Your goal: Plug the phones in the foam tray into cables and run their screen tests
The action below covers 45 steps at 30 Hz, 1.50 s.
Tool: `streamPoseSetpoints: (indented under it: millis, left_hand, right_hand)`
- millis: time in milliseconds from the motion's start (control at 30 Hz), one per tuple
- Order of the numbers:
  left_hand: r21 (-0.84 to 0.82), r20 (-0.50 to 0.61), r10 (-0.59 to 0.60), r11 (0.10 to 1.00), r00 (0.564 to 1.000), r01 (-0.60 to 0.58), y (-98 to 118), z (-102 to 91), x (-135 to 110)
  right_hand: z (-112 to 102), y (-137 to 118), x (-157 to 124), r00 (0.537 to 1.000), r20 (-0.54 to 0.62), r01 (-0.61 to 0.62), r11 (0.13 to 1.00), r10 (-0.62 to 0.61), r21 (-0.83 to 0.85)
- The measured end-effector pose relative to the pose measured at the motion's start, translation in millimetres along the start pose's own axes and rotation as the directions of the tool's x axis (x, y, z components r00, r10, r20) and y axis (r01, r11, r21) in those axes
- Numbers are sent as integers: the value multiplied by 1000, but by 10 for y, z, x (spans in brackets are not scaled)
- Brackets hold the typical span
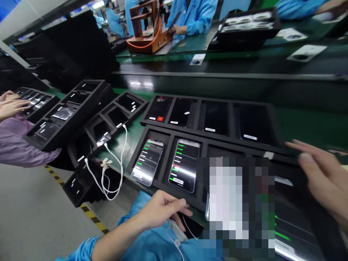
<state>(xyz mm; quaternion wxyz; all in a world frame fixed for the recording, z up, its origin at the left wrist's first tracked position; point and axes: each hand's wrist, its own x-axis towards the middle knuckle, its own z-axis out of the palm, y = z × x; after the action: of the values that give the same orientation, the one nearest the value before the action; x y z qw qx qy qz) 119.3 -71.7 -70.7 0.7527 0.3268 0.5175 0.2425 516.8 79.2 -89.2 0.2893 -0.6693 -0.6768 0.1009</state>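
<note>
Several lit phones (185, 165) in black tray (165, 165), left hand (161, 210) loosely spread, right hand (324, 177) seemingly spread

Black tray (164, 170) is sitting on the bench, divided into compartments. Left phone (148, 161) is lying face up in its own slot, screen lit, showing green and white lines, glare crossing the lower part. Second phone (185, 165) is lying face up one slot over, also lit, showing a red line too. Both are carrying a white label near the bottom end.
</note>
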Motion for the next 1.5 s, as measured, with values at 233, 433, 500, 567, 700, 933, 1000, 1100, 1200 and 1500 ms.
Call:
streamPoseSetpoints:
  millis: [233,433,500,567,700,933,1000,1100,1200,1500]
  left_hand:
    - [59,-61,7,998,998,-3,-24,84,5]
    - [58,-130,-40,997,991,48,67,160,-37]
    - [66,-155,-48,996,987,59,80,181,-39]
    - [78,-173,-49,995,984,64,81,195,-36]
    - [112,-199,-36,992,979,59,62,198,-26]
    - [112,-176,-37,992,984,57,24,171,-3]
    - [109,-173,-37,992,984,57,25,170,1]
    - [106,-165,-37,993,986,55,31,174,0]
    - [103,-168,-42,993,985,60,28,175,1]
    - [101,-132,-41,993,990,55,58,166,-9]
  right_hand:
    - [-47,-83,247,996,-80,37,994,-29,99]
    - [-79,-105,304,977,27,206,969,-211,134]
    - [-74,-77,358,969,26,239,960,-245,144]
    - [-66,-55,404,967,13,251,956,-256,153]
    - [-35,-38,431,982,-9,190,976,-190,105]
    - [50,16,398,975,-220,-24,998,35,52]
    - [52,21,391,976,-214,-17,998,29,56]
    - [40,19,379,979,-203,-3,998,15,57]
    - [27,18,360,980,-197,2,999,8,53]
    - [-22,-38,321,988,-153,19,999,-13,43]
